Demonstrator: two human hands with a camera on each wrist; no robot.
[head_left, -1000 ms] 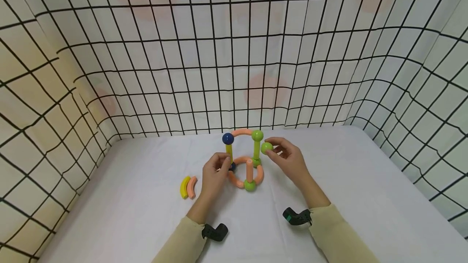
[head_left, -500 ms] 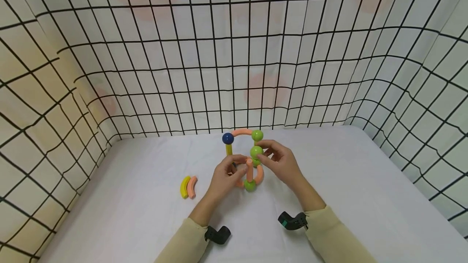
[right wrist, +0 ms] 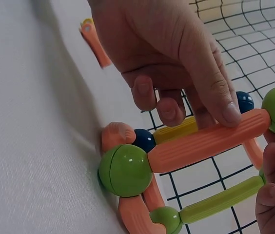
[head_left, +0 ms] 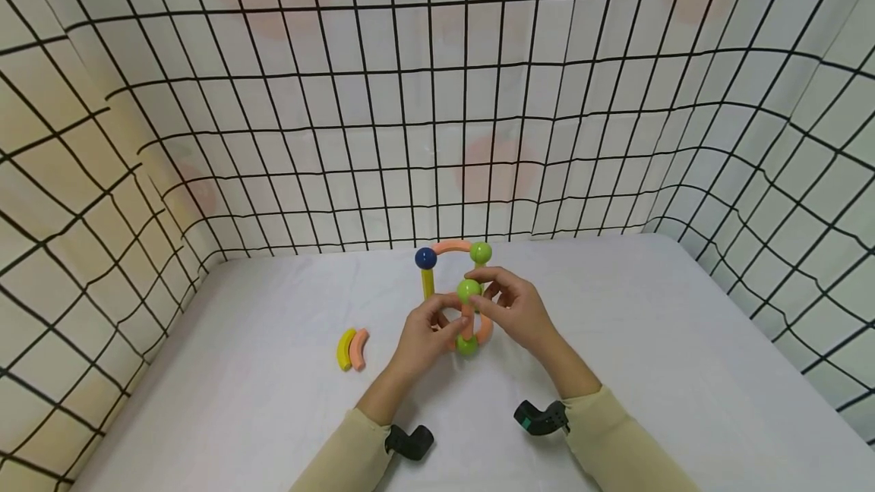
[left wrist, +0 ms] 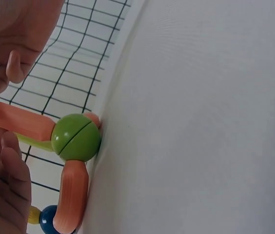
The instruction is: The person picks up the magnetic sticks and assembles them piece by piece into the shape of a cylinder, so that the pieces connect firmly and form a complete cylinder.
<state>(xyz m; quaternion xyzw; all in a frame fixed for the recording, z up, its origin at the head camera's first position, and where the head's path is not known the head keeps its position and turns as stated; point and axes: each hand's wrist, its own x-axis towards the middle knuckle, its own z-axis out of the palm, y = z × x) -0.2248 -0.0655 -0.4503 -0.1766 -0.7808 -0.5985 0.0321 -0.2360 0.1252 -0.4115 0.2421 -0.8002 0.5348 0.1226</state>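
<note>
A frame of coloured rods and balls stands on the white cloth. At its near side an orange rod [right wrist: 206, 146] rises from a green ball [right wrist: 126, 170]. My left hand [head_left: 424, 336] pinches this rod between thumb and fingers. My right hand [head_left: 517, 311] grips another green ball [head_left: 469, 291], right at the rod's upper end. Behind my hands, a navy ball [head_left: 426, 258] tops a yellow rod [head_left: 428, 282]. An orange curved piece [head_left: 453, 247] links it to a green ball [head_left: 481, 252] at the back right. My hands hide part of the lower ring.
Left of the frame, a yellow curved piece [head_left: 345, 349] and an orange curved piece [head_left: 358, 349] lie side by side on the cloth-covered table [head_left: 260, 401]. Black grid mesh [head_left: 410, 150] encloses the table at the back and both sides.
My right hand has carried its green ball left to the top of the near orange rod. My left hand has moved right from beside the yellow rod and now pinches that orange rod.
</note>
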